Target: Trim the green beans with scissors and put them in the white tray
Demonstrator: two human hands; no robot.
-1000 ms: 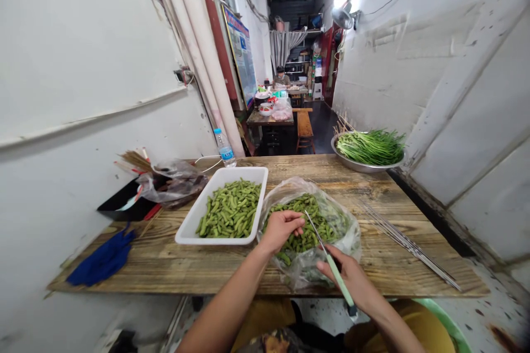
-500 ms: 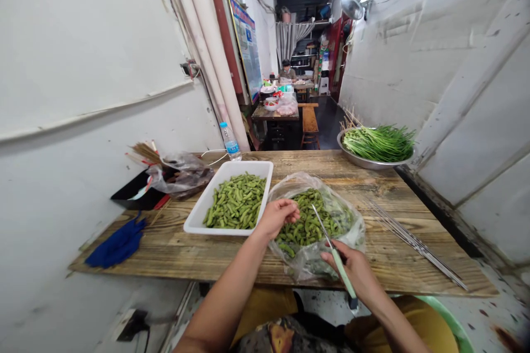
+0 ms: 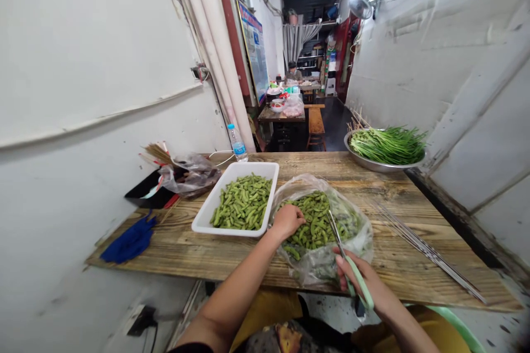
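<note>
My left hand (image 3: 290,222) is over the clear plastic bag (image 3: 322,276), with its fingers curled together at the green edamame pods (image 3: 317,218) inside. Whatever is between those fingertips is hidden. My right hand (image 3: 356,271) grips a pair of scissors (image 3: 361,284) by the pale green handles, blades pointing up and away over the bag's right part. The blades look slightly apart. Left of the bag stands a white plastic tub (image 3: 199,224) with a heap of edamame pods (image 3: 244,202) in it.
Metal skewers (image 3: 433,256) lie on the wooden table (image 3: 199,259) at right. A steel bowl (image 3: 383,166) of green stalks stands at the back right. On the left are a blue cloth (image 3: 129,240), a black tray (image 3: 144,190) and a water bottle (image 3: 237,144). Far back, a person (image 3: 293,73) sits.
My left hand has lowered toward the pods in the bag, its fingers turned down. The scissors have turned in my right hand, so both handle loops show. The view has shifted slightly left.
</note>
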